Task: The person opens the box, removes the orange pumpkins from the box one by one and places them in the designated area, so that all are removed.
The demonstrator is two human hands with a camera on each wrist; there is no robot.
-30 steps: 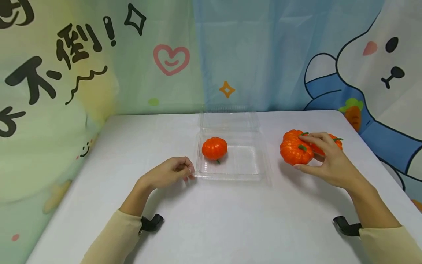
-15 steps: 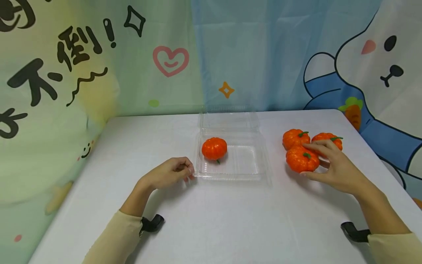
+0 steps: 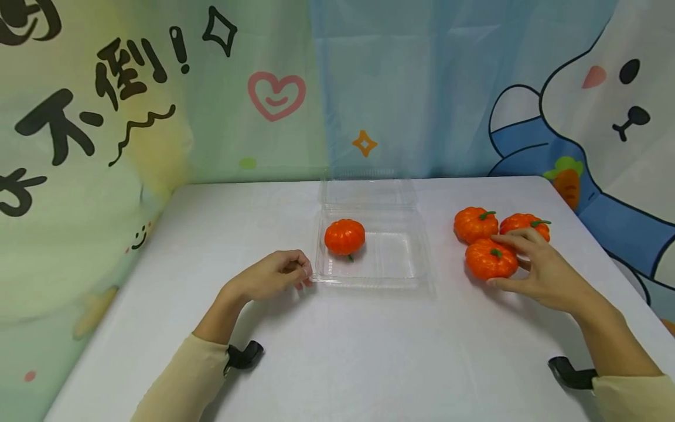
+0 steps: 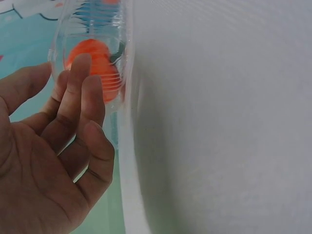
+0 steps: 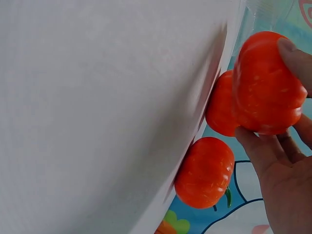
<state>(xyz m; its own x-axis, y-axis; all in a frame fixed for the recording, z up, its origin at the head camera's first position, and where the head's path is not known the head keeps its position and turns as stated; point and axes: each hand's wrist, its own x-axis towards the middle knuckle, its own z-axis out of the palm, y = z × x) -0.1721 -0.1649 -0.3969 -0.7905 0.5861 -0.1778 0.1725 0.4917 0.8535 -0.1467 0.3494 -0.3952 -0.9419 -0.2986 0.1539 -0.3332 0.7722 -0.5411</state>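
Observation:
My right hand (image 3: 543, 269) holds a small orange pumpkin (image 3: 491, 259) between thumb and fingers, its green stem upward. In the right wrist view this pumpkin (image 5: 268, 83) appears slightly raised off the table. Just behind it sit two similar pumpkins, one at the left (image 3: 475, 224) and one at the right (image 3: 522, 223), partly covered by my fingers. A clear plastic clamshell box (image 3: 392, 258) lies with its lid back. Inside, on the left, is another pumpkin (image 3: 344, 237), stem facing me. My left hand (image 3: 271, 275), fingers loosely bent, touches the box's near left corner.
The white table (image 3: 369, 351) reaches back to a printed cloth backdrop (image 3: 390, 88). The box's clear lid (image 3: 369, 192) lies toward the table's back edge. Black wrist straps (image 3: 245, 355) sit at both cuffs.
My right hand has brought its pumpkin toward me and a little to the right, uncovering more of the two behind. My left hand and the box have stayed in place.

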